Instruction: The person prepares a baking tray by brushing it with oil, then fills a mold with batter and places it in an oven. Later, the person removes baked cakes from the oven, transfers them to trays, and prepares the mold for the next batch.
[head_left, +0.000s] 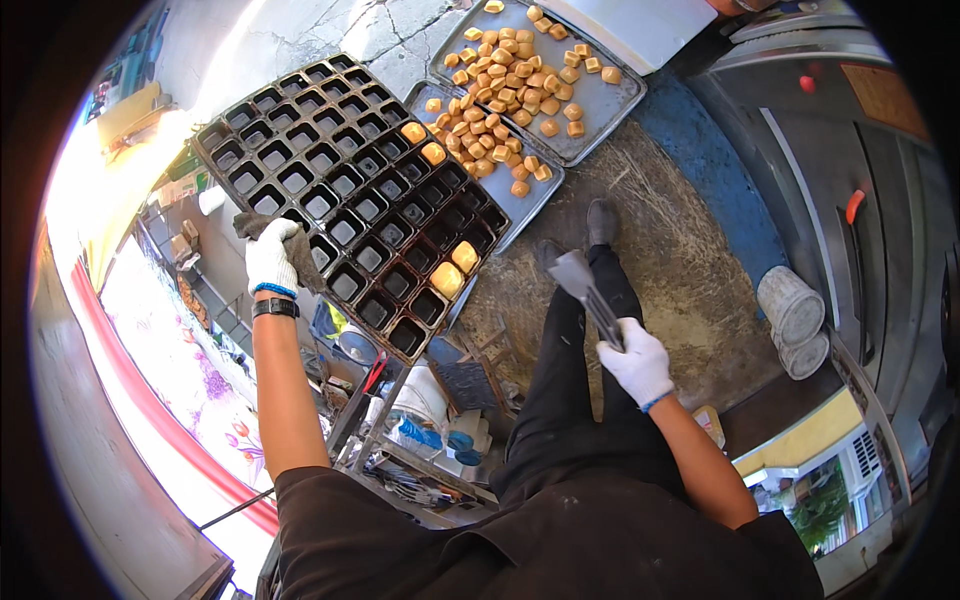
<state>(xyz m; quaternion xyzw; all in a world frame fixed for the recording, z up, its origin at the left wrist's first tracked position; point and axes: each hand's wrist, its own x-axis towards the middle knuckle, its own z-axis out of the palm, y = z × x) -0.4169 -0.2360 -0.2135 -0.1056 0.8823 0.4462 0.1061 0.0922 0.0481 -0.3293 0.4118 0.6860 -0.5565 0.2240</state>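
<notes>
My left hand (271, 251), in a white knit glove, grips the near left edge of a dark metal baking pan (384, 234) through a brown cloth (304, 259). Rows of square cups fill the pan, most of them bare. Two golden buns (448, 279) sit in cups near its right corner, and two more (424, 142) along the far right side. Metal tongs (579, 279) are in my gloved right hand (639, 361), over my legs and apart from the pan. Beyond the pan, many small golden buns (502, 75) lie heaped on two metal trays (611, 105).
Two white buckets (791, 307) stand at the right beside a large grey metal appliance (817, 150) with a red-ended handle (855, 206). Below the pan, a cluttered metal rack (420, 461) holds tubs and bags. A white box-like surface (645, 26) adjoins the far tray.
</notes>
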